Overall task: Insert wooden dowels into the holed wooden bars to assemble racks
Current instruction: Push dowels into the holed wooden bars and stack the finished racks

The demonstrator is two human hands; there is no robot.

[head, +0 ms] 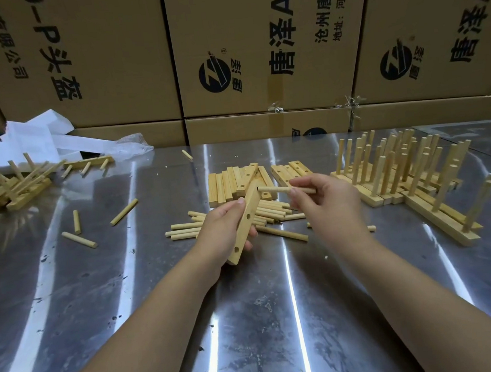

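My left hand [223, 231] grips a holed wooden bar [246, 223], tilted with its far end raised above the steel table. Two empty holes show on the bar's face. My right hand [325, 200] pinches a wooden dowel [273, 189] held level, its left tip at the bar's upper end. Loose dowels [188, 230] lie in a heap on the table under both hands. A stack of bare holed bars [229, 184] sits just behind them.
Finished racks [401, 170] with upright dowels stand at the right. Another pile of racks [4, 185] lies at the far left, beside white paper. Stray dowels [78, 239] are scattered left of centre. Cardboard boxes [255, 50] wall the table's far edge.
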